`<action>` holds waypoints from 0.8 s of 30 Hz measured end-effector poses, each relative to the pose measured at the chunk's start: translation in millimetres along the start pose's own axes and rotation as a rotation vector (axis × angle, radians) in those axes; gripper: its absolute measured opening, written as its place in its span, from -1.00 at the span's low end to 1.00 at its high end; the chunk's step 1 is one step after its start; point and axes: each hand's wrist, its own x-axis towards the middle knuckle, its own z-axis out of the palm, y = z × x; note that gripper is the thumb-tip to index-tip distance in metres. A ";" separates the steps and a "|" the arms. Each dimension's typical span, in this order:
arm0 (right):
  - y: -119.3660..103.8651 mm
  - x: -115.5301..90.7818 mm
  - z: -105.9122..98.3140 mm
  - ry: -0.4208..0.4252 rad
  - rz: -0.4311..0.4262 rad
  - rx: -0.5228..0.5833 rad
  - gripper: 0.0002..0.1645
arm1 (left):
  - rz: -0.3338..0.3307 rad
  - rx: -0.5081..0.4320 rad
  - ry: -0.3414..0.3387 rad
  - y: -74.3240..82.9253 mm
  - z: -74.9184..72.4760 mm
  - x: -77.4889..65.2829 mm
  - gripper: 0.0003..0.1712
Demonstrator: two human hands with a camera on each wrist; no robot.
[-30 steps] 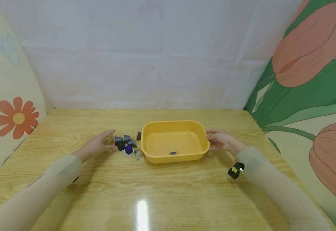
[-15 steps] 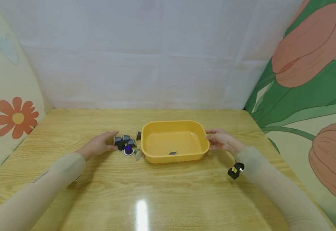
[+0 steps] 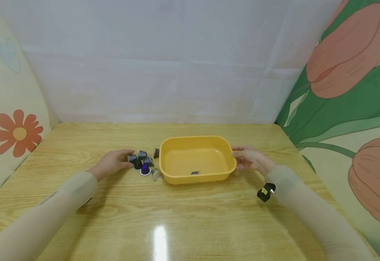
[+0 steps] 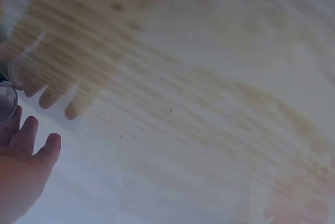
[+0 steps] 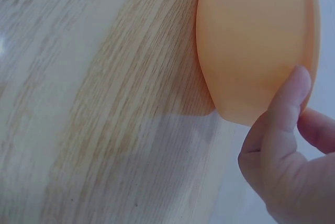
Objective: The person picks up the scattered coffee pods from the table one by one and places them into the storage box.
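Note:
At the left of a heap of coffee capsules (image 3: 145,169), my left hand (image 3: 112,162) pinches a grey capsule (image 3: 132,158) between thumb and fingers. In the left wrist view, the fingers (image 4: 30,135) of that hand reach a capsule's round clear rim (image 4: 6,101) at the frame edge. The heap holds black, grey, purple and pale green capsules, lying close together. My right hand (image 3: 249,158) grips the right end of a yellow plastic tub (image 3: 196,179). In the right wrist view its fingers (image 5: 297,85) bend against the tub wall near the rim. One dark capsule (image 3: 195,173) lies inside the tub.
One dark capsule (image 3: 156,153) stands against the tub's left wall, and a pale green one (image 3: 156,174) lies at its front left corner. The wooden table (image 3: 190,217) ends at a white backdrop (image 3: 177,72). A black device (image 3: 265,192) hangs under the right wrist.
My left hand has moved slightly right and closed its fingers on the leftmost grey capsule, which has shifted a little left. The right hand and the tub have stayed practically still.

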 end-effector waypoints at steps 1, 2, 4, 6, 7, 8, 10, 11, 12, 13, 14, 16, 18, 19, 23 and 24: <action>0.3 0.6 -0.1 -0.004 -0.002 0.003 -0.38 | 0.000 -0.016 0.001 -1.6 0.0 0.0 -0.29; 0.3 1.0 -0.2 -0.004 -0.003 0.005 -0.38 | 0.004 -0.030 0.008 -2.8 0.0 0.0 -0.29; 0.6 2.2 -0.3 -0.008 -0.005 0.007 -0.38 | 0.013 -0.057 0.018 -3.6 -0.9 -1.2 -0.29; 0.1 2.0 -0.3 -0.003 -0.002 -0.004 -0.38 | 0.022 -0.081 0.027 -2.5 -2.5 -3.5 -0.28; -0.2 1.8 -0.3 0.002 0.001 -0.009 -0.38 | 0.027 -0.090 0.034 -1.8 -3.4 -4.7 -0.28; -0.7 1.5 -0.2 0.006 0.004 -0.014 -0.37 | 0.033 -0.091 0.043 -1.0 -4.3 -5.8 -0.28; -1.3 1.2 0.0 0.012 0.009 -0.019 -0.37 | 0.029 -0.104 0.049 0.7 -6.4 -8.4 -0.29; -1.4 1.4 0.0 0.013 0.010 -0.019 -0.37 | 0.025 -0.109 0.053 1.3 -7.5 -9.4 -0.29; -1.5 1.5 -0.1 0.014 0.012 -0.019 -0.37 | 0.020 -0.114 0.055 2.0 -9.0 -10.4 -0.29; -1.6 1.5 -0.1 0.014 0.013 -0.019 -0.37 | 0.011 -0.116 0.059 2.7 -10.1 -11.3 -0.29; -1.8 1.4 -0.4 0.011 0.011 -0.020 -0.37 | 0.002 -0.119 0.059 3.2 -11.5 -12.1 -0.28; -1.5 1.6 -0.7 0.011 0.011 -0.023 -0.37 | -0.016 -0.134 0.059 4.2 -13.8 -13.6 -0.28; -1.0 1.4 -0.9 0.011 0.009 -0.027 -0.37 | -0.022 -0.132 0.060 4.5 -15.7 -14.6 -0.27; -0.7 1.4 -1.0 0.009 0.007 -0.023 -0.37 | -0.024 -0.131 0.060 4.8 -16.2 -15.1 -0.27; 0.5 1.7 -1.2 0.003 -0.001 -0.013 -0.38 | -0.021 -0.126 0.061 7.2 -18.6 -17.9 -0.27; 0.5 1.7 -1.4 0.000 -0.004 -0.010 -0.38 | -0.020 -0.126 0.060 8.3 -19.4 -19.0 -0.26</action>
